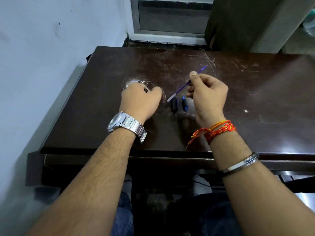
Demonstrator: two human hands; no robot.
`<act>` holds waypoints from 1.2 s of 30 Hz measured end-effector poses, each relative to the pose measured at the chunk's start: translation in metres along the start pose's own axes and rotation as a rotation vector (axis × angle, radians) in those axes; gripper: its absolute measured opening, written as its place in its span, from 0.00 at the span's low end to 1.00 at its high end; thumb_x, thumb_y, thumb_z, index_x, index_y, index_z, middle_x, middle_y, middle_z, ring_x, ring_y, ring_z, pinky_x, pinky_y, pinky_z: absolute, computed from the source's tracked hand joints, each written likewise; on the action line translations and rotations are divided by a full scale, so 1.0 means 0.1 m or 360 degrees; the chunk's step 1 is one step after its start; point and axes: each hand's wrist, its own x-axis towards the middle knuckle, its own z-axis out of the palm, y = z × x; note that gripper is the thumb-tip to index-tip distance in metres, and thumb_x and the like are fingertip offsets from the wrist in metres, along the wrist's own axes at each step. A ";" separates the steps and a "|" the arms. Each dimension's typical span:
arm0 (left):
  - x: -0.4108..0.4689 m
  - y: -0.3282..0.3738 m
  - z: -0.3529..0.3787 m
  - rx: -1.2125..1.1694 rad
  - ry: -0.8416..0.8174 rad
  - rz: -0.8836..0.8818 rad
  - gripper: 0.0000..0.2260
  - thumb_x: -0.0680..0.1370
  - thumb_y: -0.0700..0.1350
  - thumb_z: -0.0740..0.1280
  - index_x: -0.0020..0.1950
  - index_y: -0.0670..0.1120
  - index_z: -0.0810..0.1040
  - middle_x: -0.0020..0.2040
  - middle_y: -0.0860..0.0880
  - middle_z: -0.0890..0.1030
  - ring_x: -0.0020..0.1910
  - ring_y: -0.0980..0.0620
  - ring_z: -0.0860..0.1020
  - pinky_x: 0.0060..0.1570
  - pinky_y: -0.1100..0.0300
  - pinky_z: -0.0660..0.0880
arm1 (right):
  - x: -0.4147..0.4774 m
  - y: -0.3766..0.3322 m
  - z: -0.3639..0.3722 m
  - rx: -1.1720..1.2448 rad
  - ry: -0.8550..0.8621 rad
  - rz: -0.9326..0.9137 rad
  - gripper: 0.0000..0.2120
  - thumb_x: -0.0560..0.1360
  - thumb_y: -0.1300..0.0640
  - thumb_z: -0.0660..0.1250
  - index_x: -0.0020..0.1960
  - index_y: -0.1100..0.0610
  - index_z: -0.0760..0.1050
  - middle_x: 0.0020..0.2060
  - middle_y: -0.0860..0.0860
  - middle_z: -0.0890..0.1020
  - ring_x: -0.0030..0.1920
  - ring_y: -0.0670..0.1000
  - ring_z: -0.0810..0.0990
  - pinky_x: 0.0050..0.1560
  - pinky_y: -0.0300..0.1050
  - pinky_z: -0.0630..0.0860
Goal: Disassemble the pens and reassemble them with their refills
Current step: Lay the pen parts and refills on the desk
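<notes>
My right hand (pixel 207 94) pinches a thin blue refill (pixel 180 90) between thumb and fingers, held slanted above the dark brown table (pixel 255 103), its tip pointing up and to the right. My left hand (pixel 140 99) is closed around a clear pen part (pixel 134 82); only a blurred, shiny bit shows beyond the knuckles. Two small pen parts lie on the table between my hands: a black one (pixel 174 104) and a blue one (pixel 184 103), side by side.
The table's left edge runs close to a pale wall (pixel 42 57). A metal-framed door (pixel 170 17) and a dark curtain (pixel 238 23) stand behind the table. Scratches mark the tabletop at the far right. My knees sit under the front edge.
</notes>
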 end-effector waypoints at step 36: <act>0.08 -0.16 -0.04 0.0534 -0.0096 -0.0115 0.10 0.68 0.43 0.72 0.45 0.40 0.79 0.36 0.46 0.79 0.29 0.52 0.75 0.23 0.62 0.63 | -0.08 0.06 -0.05 -0.1558 -0.0215 -0.0309 0.10 0.72 0.58 0.69 0.43 0.65 0.82 0.40 0.61 0.84 0.48 0.57 0.81 0.44 0.42 0.75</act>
